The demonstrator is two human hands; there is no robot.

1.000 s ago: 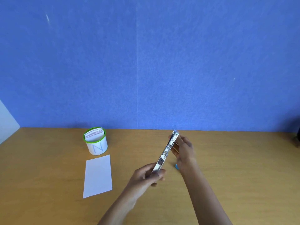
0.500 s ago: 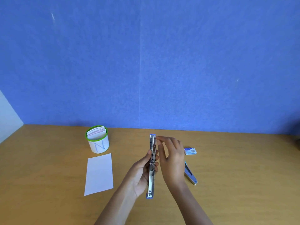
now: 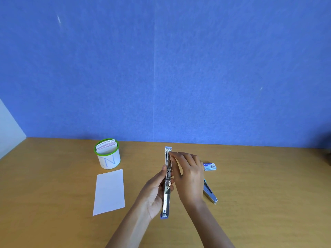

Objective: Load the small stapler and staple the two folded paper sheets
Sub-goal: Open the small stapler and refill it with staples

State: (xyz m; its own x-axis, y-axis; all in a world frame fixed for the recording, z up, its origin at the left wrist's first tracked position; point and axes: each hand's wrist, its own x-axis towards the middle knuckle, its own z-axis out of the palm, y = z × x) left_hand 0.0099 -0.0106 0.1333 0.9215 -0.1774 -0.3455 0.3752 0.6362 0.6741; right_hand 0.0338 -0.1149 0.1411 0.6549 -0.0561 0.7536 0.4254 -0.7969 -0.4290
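Observation:
A small silver and blue stapler, swung fully open into one long strip, points away from me over the wooden table. My left hand grips it around the middle from the left. My right hand rests against its right side, with fingertips pinched at the far end of the staple channel; whether they hold staples I cannot tell. A folded white paper sheet lies flat to the left. A small blue and white staple box sits just right of my right hand.
A second silver stapler lies on the table behind my right wrist. A white cup with a green rim, holding folded papers, stands at the back left. A blue wall rises behind the table.
The stapler swung from a tilted pose to pointing straight away from me. My right hand came around to its far end, uncovering the staple box and the second stapler.

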